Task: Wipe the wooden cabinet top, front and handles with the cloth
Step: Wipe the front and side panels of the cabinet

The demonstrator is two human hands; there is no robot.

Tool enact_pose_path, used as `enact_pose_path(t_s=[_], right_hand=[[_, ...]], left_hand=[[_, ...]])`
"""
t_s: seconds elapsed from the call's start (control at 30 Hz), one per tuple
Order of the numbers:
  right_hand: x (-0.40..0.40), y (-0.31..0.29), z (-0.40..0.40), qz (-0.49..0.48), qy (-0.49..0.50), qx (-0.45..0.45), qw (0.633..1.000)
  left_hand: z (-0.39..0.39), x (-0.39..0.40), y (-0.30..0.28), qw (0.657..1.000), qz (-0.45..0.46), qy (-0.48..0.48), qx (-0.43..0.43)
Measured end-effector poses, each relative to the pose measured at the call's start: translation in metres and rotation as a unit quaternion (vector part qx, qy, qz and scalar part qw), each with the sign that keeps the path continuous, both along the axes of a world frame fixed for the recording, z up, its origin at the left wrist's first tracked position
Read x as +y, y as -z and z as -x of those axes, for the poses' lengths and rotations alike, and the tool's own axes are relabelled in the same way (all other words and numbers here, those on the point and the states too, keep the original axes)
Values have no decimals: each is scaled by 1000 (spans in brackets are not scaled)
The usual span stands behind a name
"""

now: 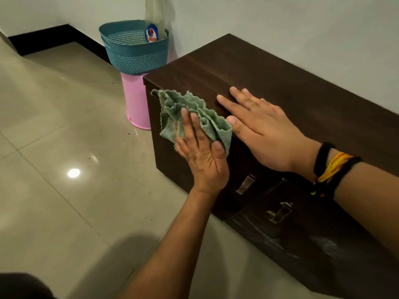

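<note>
Cloth (190, 117): soft, light, bunches easily. My left hand (200, 156) pins it against cabinet (280, 87) front edge, fingers spread. Right hand (259, 130) flat on top, fingers apart. Hold mid-bunch.

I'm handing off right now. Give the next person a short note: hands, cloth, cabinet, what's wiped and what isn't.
Left hand: grip on the green cloth, pressed against the upper front of the wooden cabinet near its left corner.
Right hand: flat and open on the cabinet top, holding nothing.
Done: cannot tell how much has been wiped; whitish smears show on the lower front.
Left: the lower front and both metal handles, untouched now.
</note>
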State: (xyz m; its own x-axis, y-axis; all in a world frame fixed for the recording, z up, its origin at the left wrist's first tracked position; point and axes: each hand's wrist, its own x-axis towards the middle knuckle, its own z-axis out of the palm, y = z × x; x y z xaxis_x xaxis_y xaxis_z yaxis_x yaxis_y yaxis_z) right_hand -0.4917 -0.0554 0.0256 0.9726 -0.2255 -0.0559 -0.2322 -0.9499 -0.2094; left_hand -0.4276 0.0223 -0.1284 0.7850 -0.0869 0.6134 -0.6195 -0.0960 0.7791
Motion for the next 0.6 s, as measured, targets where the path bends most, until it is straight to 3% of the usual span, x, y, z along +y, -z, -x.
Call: enact_pose_path(t_s=[0.07,0.17,0.23,0.33,0.47,0.6], right_hand=[[0,2,2,7,2,0,1000],[3,2,-4,14,-2,16,1000],[3,2,-9,16,-4,15,1000],[4,5,-12,21,-9,17,1000],[5,6,-13,27,-4,14,1000],[7,7,-14,19,9,-3,1000]], left_hand=[[-7,0,16,1000,-3,-8,6],[-26,7,49,975,74,-32,205],[-37,10,70,931,105,-47,346],[-44,11,106,887,111,-67,443],[-62,10,141,764,231,-90,595],[-51,-21,260,697,224,-85,676]])
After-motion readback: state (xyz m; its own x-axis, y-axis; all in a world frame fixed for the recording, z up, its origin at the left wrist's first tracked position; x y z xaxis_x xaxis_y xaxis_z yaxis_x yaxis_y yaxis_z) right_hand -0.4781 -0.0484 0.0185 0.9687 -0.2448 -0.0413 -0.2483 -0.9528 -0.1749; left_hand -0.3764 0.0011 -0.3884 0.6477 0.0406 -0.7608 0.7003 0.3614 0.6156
